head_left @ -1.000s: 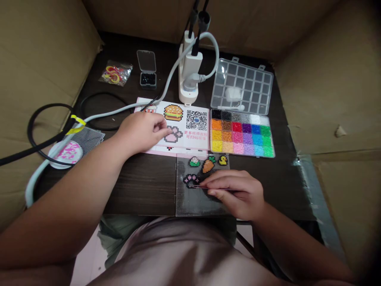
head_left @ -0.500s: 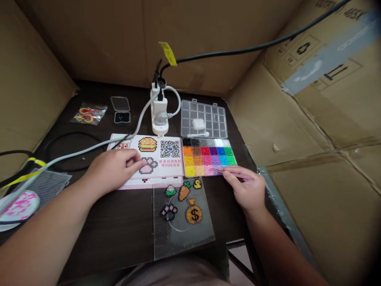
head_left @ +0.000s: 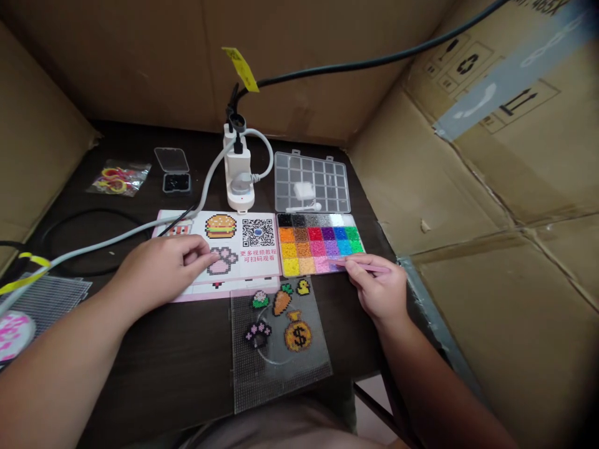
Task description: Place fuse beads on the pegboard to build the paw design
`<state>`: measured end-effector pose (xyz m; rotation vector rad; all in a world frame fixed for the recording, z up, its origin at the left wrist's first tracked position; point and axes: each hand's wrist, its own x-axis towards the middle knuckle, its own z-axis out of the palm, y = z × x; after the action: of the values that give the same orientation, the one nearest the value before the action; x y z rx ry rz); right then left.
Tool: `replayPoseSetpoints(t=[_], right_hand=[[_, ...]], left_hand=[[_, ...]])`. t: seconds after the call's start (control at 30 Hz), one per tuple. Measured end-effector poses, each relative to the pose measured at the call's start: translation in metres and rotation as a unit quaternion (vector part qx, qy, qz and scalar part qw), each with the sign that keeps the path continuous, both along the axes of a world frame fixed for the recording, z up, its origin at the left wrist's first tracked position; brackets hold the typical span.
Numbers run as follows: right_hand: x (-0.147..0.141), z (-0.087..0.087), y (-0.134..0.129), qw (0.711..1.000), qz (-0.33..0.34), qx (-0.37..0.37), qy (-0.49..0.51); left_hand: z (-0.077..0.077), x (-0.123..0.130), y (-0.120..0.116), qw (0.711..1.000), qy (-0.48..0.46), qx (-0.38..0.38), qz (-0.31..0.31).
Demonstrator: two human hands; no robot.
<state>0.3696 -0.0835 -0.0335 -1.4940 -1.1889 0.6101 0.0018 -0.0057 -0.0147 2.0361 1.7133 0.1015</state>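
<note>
Pink tweezers (head_left: 374, 267) are pinched in my right hand (head_left: 382, 288), their tips over the pink and lilac compartments at the front of the bead box (head_left: 314, 250). My left hand (head_left: 163, 265) rests on the pattern sheet (head_left: 229, 270) with its fingers curled in. One fingertip touches the printed pink paw (head_left: 221, 262), beside the printed burger. In front of the box lies a clear pegboard (head_left: 281, 377). On it sit a bead carrot (head_left: 282, 300), a yellow duck (head_left: 303, 286), a money bag (head_left: 297, 333), a green-and-pink piece (head_left: 260, 299) and a paw (head_left: 258, 335) with pink toes and a dark outline.
Behind the sheet stands a white power strip (head_left: 238, 181), its grey cable (head_left: 126, 237) crossing to the left. A small case of black beads (head_left: 176, 182) and a bag of rings (head_left: 120, 178) lie at the back left. Cardboard walls (head_left: 468, 187) enclose the table.
The view has shifted, so most things appear farther left. My right hand and the tweezers stay over the front of the bead box. My left hand keeps its place on the sheet.
</note>
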Motion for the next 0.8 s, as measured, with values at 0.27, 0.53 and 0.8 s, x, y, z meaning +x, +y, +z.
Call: replayPoseSetpoints(t=[0.27, 0.53, 0.8], right_hand=[[-0.005, 0.005, 0.001, 1.0, 0.007, -0.02, -0.02], [-0.003, 0.0, 0.002, 0.999, 0.009, -0.031, 0.036], [-0.01, 0.008, 0.003, 0.999, 0.018, -0.039, 0.033]], left_hand=[[-0.001, -0.003, 0.0, 1.0, 0.003, -0.004, -0.002], [0.002, -0.001, 0.0, 1.0, -0.002, -0.005, -0.001], [0.01, 0.003, -0.003, 1.0, 0.008, -0.013, -0.01]])
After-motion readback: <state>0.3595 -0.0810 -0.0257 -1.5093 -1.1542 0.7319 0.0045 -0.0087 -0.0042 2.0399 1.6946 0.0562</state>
